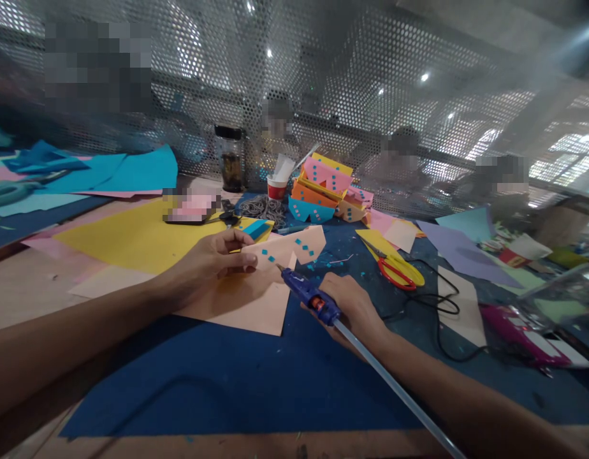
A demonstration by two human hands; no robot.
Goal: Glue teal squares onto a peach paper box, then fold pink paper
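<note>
My left hand [222, 255] is closed on the left end of a folded peach paper piece [289, 247], which has small blue squares stuck on it and a notch in its lower edge. In my right hand [354, 306] is a blue glue gun [311, 294], gripped by its handle. Its nozzle points up and left, close to the paper's lower edge; whether it touches I cannot tell. A long clear glue stick [394, 382] sticks out of the gun's back. Below the hands lies a flat peach sheet [256, 312].
Red-handled scissors [397, 274] lie on yellow paper at right, near a black cord [447, 306] and a magenta tool [524, 338]. Behind stand a stack of decorated folded papers [323, 185], a paper cup [276, 185] and a jar [230, 159]. Yellow sheets [127, 236] spread left.
</note>
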